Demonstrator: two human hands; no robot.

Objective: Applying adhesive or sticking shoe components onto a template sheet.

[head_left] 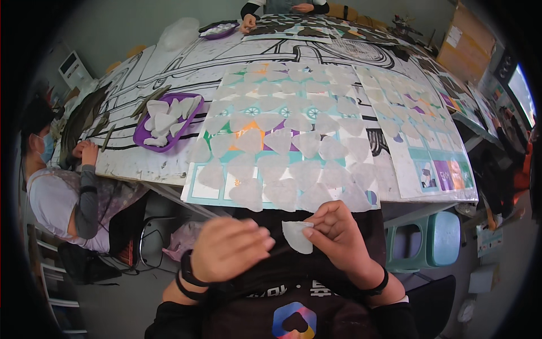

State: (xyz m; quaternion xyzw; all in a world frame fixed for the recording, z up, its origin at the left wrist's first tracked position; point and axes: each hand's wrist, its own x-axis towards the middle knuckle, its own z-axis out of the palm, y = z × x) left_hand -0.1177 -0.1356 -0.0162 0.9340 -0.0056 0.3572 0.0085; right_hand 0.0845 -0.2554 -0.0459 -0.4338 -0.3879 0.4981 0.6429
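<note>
My right hand (339,234) pinches the upper corner of a thin white petal-shaped piece (297,237) between thumb and fingers, just off the near table edge. To its left hovers my left hand (230,248), apart from the piece, with its fingers stretched out and a little blurred; nothing shows in it. Beyond both hands, a printed sheet (197,195) lies on the table, covered with rows of similar translucent white pieces (280,183). Whether they are cloth or paper I cannot tell. A purple basket (138,138) at the left holds several thicker white pieces (164,121).
A second printed sheet (409,181) with pale pieces lies at the right. A teal stool (440,240) stands under the table's right side. One person (79,198) sits at the left; another person's hand (248,24) works at the far edge beside dark pieces (282,28).
</note>
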